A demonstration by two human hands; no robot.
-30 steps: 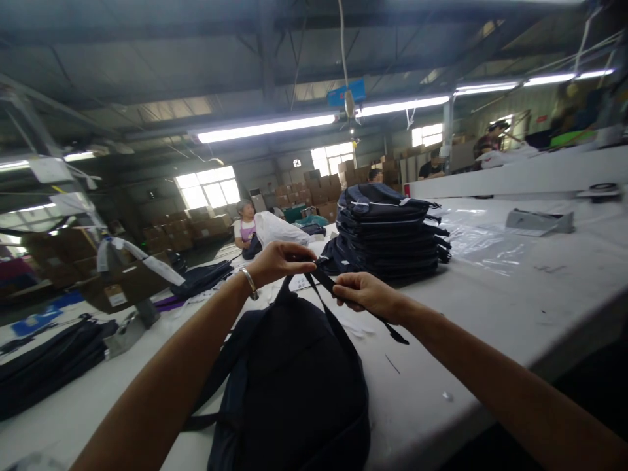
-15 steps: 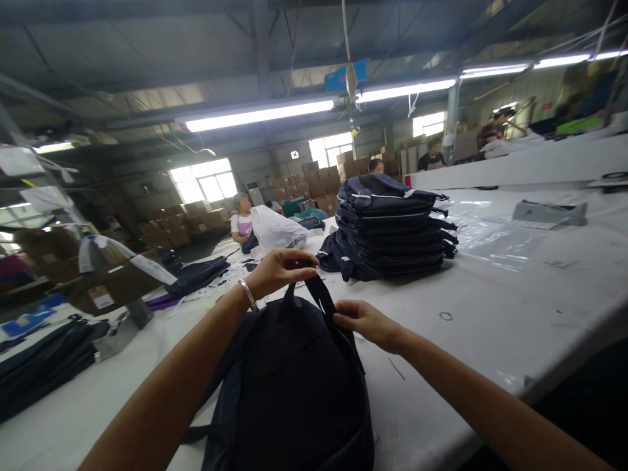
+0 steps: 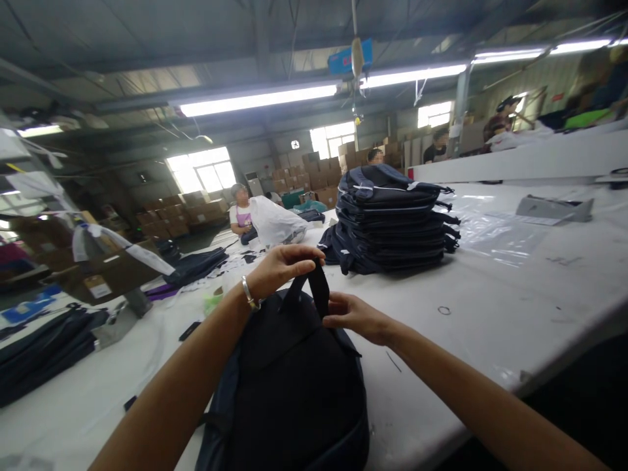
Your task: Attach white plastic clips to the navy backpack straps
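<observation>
A dark navy backpack (image 3: 299, 386) lies on the white table in front of me, its top pointing away. My left hand (image 3: 287, 268), with a silver bracelet at the wrist, pinches the raised dark strap loop (image 3: 320, 288) above the bag's top. Lower on the right side of that loop, my right hand (image 3: 356, 317) closes its thumb and fingers on the strap. Its fingertips are partly hidden behind the strap. Beyond the hands stands a stack of similar navy backpacks (image 3: 392, 222).
Clear plastic bags (image 3: 500, 239) and a grey open box (image 3: 554, 208) lie at the right of the white table (image 3: 490, 340). Dark folded bags (image 3: 49, 353) are at the left, near a post with a hanging carton (image 3: 112, 271). A person (image 3: 241, 216) sits across the table.
My right hand has shifted slightly left along the strap, towards my left hand. The strap loop now stands more upright. The view has tilted a little.
</observation>
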